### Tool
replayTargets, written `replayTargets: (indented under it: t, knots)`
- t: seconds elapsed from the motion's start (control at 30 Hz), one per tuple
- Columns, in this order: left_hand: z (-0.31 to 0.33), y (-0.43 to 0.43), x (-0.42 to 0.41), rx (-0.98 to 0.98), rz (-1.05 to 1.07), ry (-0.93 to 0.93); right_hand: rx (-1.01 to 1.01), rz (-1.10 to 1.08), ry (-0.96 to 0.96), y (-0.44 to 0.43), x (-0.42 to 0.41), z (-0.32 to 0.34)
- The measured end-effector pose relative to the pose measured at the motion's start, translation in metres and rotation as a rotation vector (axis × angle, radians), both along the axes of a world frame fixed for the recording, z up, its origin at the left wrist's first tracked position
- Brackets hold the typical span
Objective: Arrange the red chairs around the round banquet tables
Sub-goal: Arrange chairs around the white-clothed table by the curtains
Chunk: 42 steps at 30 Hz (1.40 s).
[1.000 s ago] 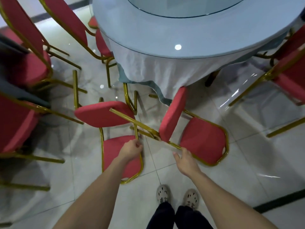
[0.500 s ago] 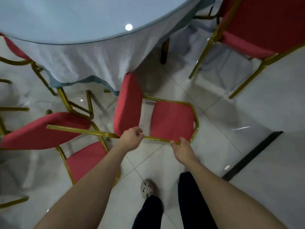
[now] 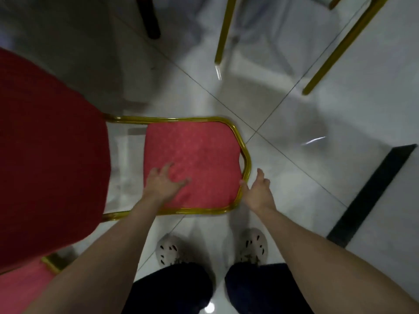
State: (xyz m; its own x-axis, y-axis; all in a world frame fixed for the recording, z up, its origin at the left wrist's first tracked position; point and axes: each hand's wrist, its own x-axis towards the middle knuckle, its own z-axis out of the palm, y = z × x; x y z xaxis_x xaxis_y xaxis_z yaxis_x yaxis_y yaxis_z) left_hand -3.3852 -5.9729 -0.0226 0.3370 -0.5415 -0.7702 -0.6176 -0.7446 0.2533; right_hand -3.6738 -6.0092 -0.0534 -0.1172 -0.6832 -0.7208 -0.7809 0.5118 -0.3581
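Head view, looking steeply down. One red chair (image 3: 54, 155) is recorded low over the white tiled floor (image 3: 317, 168), directly ahead of the two pale shoes (image 3: 170, 250). Its larger, dark-red part fills the left of the view, close to the camera. A lighter red pad (image 3: 199, 155) is seen face-up in the centre. The pad is ringed on the far, right and near sides by a gold frame (image 3: 246, 159). Whether the frame touches the floor cannot be told. The left hand (image 3: 163, 184) is laid on the near-left part of the pad, fingers spread wide and slightly bent, tips on the fabric; nothing is enclosed by it. The right hand (image 3: 258, 191) is held just outside the near-right corner of the frame. Its thumb is touching the tube and the other fingers are loosely extended forward past it; the tube is not gripped. Both forearms are bare. A second red cushion (image 3: 20, 288) with a short piece of gold tube is noted in the bottom-left corner, partly covered by the chair. Two gold legs (image 3: 221, 30) are seen standing on the floor at upper right, well apart from the hands. A dark leg (image 3: 149, 17) is seen at the top. A black strip (image 3: 371, 196) is set into the floor at right.
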Motion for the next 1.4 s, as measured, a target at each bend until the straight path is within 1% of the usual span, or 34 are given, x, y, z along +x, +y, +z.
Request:
replayTargets:
  t: [0.1,0.17,0.27,0.33,0.47,0.57,0.8,0.9,1.03,1.13,1.23,1.3,1.4]
  knots:
    - [-0.085,-0.012,0.019,0.037,0.133,-0.111,-0.032,-0.053,0.057,-0.027,0.006,-0.092]
    - [-0.124,-0.016,0.031,0.030,0.238,-0.162,-0.014,-0.125,0.113,-0.041,0.009,-0.140]
    - [-0.155,-0.015,0.044,-0.104,0.362,-0.232,-0.030,-0.188,0.205,-0.047,0.006,-0.190]
    - [-0.159,-0.014,0.044,-0.169,0.365,-0.245,-0.036,-0.182,0.231,-0.049,-0.002,-0.202]
    - [-0.142,-0.008,0.028,-0.151,0.325,-0.181,0.047,-0.070,0.246,-0.050,-0.030,-0.192]
    - [-0.130,-0.004,-0.006,-0.143,0.284,-0.132,0.073,-0.066,0.269,-0.038,-0.071,-0.179]
    - [-0.098,-0.003,-0.108,-0.155,0.125,-0.024,0.116,-0.202,0.374,-0.002,-0.186,-0.121]
    - [-0.068,-0.010,-0.146,-0.163,0.056,0.052,0.102,-0.289,0.411,0.011,-0.226,-0.072]
    - [-0.014,-0.019,-0.179,-0.146,-0.040,0.188,0.034,-0.383,0.484,0.029,-0.265,0.016]
    - [0.028,-0.028,-0.183,-0.115,-0.065,0.281,-0.008,-0.427,0.486,0.038,-0.273,0.078]
    - [0.069,-0.037,-0.181,-0.059,-0.033,0.331,-0.038,-0.454,0.423,0.044,-0.265,0.127]
    - [0.100,-0.040,-0.181,-0.014,-0.109,0.302,-0.057,-0.475,0.381,0.047,-0.255,0.158]
    - [0.155,-0.041,-0.191,-0.059,-0.219,0.299,-0.109,-0.457,0.305,0.050,-0.233,0.207]
